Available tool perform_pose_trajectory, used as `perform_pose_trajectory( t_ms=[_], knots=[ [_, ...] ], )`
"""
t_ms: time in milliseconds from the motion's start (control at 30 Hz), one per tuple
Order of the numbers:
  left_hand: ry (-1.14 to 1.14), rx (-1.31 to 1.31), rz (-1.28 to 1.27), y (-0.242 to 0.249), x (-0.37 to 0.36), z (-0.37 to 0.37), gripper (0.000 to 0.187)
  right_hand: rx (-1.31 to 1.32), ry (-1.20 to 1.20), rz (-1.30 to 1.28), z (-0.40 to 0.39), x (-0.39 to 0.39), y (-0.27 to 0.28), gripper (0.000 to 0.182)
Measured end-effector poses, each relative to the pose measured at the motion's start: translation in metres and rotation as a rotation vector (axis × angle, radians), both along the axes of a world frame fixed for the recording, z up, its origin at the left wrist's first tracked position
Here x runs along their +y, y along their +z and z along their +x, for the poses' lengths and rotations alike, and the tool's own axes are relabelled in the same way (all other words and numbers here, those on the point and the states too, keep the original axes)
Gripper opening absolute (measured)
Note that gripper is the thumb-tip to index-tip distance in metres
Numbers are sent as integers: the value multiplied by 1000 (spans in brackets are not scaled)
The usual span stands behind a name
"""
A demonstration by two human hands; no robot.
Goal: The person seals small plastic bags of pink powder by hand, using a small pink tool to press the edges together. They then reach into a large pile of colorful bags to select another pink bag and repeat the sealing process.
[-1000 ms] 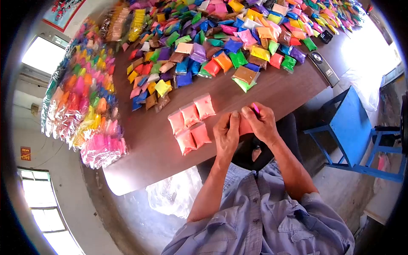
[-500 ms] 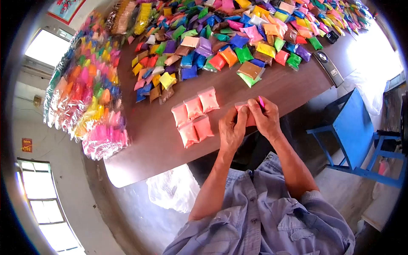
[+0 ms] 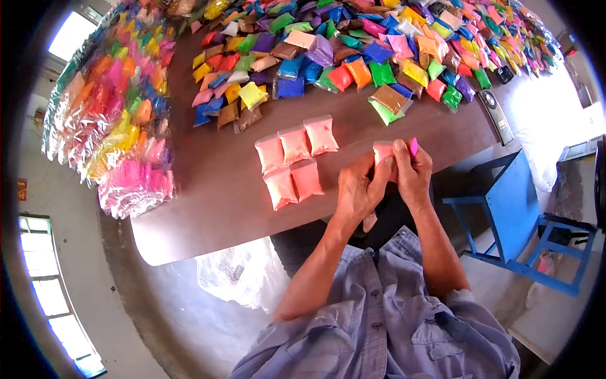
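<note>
My left hand (image 3: 361,191) is closed on the edge of a small salmon-pink packet (image 3: 382,151), thumb on top. On the packet's other side, my right hand (image 3: 413,178) pinches it too, the two thumbs close together. A bright magenta pointed thing (image 3: 414,147) sticks up between the right hand's fingers; its lower part is hidden. Both hands are at the table's near edge. Left of them, several matching pink packets (image 3: 294,144) lie flat on the brown table (image 3: 221,208) in two rows.
A large heap of multicoloured packets (image 3: 379,54) covers the table's far side. Clear bags of coloured pieces (image 3: 136,183) stand at the left. A long metallic-looking object (image 3: 495,117) lies at the right edge, near a blue stool (image 3: 514,205). Clear plastic (image 3: 243,275) lies below the table.
The camera view has shifted, so the table's things appear moved. Both hands still grip the pink packet, and more of it shows above the left fingers.
</note>
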State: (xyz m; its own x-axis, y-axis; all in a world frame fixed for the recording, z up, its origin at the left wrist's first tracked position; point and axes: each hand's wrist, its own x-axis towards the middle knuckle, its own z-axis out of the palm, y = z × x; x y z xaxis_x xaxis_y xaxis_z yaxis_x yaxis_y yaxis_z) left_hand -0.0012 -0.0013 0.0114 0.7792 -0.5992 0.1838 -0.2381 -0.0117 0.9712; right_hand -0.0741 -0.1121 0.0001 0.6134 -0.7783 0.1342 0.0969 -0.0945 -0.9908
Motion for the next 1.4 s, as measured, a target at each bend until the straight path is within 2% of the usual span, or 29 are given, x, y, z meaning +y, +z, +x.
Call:
perform_pose_trajectory(
  t_ms=[33,133,233,267,333,400,433,500,567,667,867,933,1067,1167,1333,1400],
  knots=[
    [25,-75,3,-4,1,1,27,5,8,-10,1,-1,-2,26],
    [31,-62,-56,-10,3,4,24,39,104,-31,3,-4,-6,28],
    [-15,-35,-113,2,4,3,30,47,52,-103,5,-3,-8,28],
    [-11,-27,-110,6,4,1,30,-14,33,-30,5,-2,-10,29],
    [-68,173,-37,13,4,-1,31,-65,14,50,1,-3,-14,29],
    [-51,84,-24,15,4,1,32,-3,78,81,-2,-7,-11,30],
    [-31,167,-23,10,2,0,31,88,42,-52,1,-1,1,28],
    [-12,257,-10,2,2,0,30,89,68,-99,-3,-5,-5,27],
    [38,95,-48,-5,0,2,27,85,92,-147,-3,-7,-7,27],
    [28,43,-65,-6,2,4,28,79,100,-189,-3,-4,0,25],
    [-54,153,-17,-5,2,5,36,59,60,-89,-2,-4,2,24],
    [-54,52,79,8,0,6,37,68,36,-22,-4,-3,1,25],
    [-29,52,43,-2,-5,1,35,-2,-10,-81,1,-2,2,24],
    [33,-8,10,1,-4,0,35,75,48,-139,0,-4,5,23],
    [-37,54,43,-3,0,5,40,49,73,-67,-1,-5,6,22],
    [-93,44,145,1,2,6,42,2,63,-29,-1,-6,0,22]
  ],
)
